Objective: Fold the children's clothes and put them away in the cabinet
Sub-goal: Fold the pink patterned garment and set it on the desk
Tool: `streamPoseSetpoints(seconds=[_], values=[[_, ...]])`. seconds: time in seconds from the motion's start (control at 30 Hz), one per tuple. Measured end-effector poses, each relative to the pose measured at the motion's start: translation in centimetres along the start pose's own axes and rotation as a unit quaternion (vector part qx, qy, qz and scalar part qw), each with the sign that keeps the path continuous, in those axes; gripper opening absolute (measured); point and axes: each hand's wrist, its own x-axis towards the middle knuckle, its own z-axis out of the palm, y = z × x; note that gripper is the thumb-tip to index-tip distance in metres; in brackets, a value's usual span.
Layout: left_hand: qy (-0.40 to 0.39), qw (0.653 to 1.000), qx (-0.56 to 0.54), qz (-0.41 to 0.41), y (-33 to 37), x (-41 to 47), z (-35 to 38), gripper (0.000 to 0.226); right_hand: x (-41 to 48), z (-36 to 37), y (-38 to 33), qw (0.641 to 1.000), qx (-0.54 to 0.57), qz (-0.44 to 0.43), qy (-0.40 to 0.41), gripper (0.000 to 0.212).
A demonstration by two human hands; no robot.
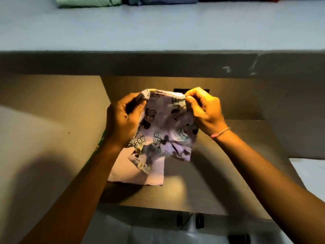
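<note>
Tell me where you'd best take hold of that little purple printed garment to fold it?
Take the purple garment by the two ends of its top edge, one from each side, as the left hand and right hand do here. It is limp and crumpled, so a pinching grip at both upper corners should let the rest hang down and flatten for folding.

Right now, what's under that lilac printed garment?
Brown wooden panel shows around the lilac printed garment, gripped by left hand and right hand; the spot directly beneath is hidden.
</note>
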Motion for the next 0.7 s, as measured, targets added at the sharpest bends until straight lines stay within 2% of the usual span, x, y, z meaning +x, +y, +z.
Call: streamPoseSetpoints(seconds=[0.1, 0.2, 0.3, 0.4, 0.47, 0.5, 0.57, 0.6, 0.7], values=[[-0.076, 0.995, -0.067, 0.021, 2.0, 1.4, 2.8, 0.012, -0.6, -4.7, 0.6, 0.998, -0.040, 0.016, 0.043, 0.010], [-0.136, 0.986, -0.094, -0.018, 2.7, 2.7, 7.9, 0.017, -1.0, -9.3, 2.1, 0.991, -0.101, 0.079, 0.031, 0.013], [-0.144, 0.985, -0.095, -0.022, 4.2, 3.3, 12.8, 0.018, -1.3, -13.3, 2.9, 0.981, -0.154, 0.110, 0.033, 0.016], [-0.141, 0.974, -0.180, 0.004, 7.0, 2.8, 15.5, 0.018, -2.1, -17.5, 2.2, 0.971, -0.210, 0.071, 0.083, 0.018], [-0.186, 0.941, -0.281, 0.033, 7.6, 1.7, 15.8, 0.019, -3.8, -19.9, 1.4, 0.960, -0.252, 0.018, 0.119, 0.016], [-0.209, 0.932, -0.289, 0.062, 7.3, 0.7, 15.9, 0.018, -5.1, -20.8, 1.2, 0.955, -0.268, -0.002, 0.126, 0.015], [-0.231, 0.944, -0.216, 0.091, 5.6, -1.7, 16.5, 0.019, -9.0, -21.7, 1.7, 0.942, -0.315, -0.012, 0.113, 0.015], [-0.241, 0.951, -0.176, 0.080, 4.4, -3.2, 16.9, 0.020, -11.4, -21.5, 2.3, 0.937, -0.339, 0.003, 0.090, 0.014], [-0.313, 0.947, -0.054, 0.044, 0.5, -7.9, 18.9, 0.039, -19.6, -19.1, 4.7, 0.933, -0.330, 0.141, -0.018, 0.012]])
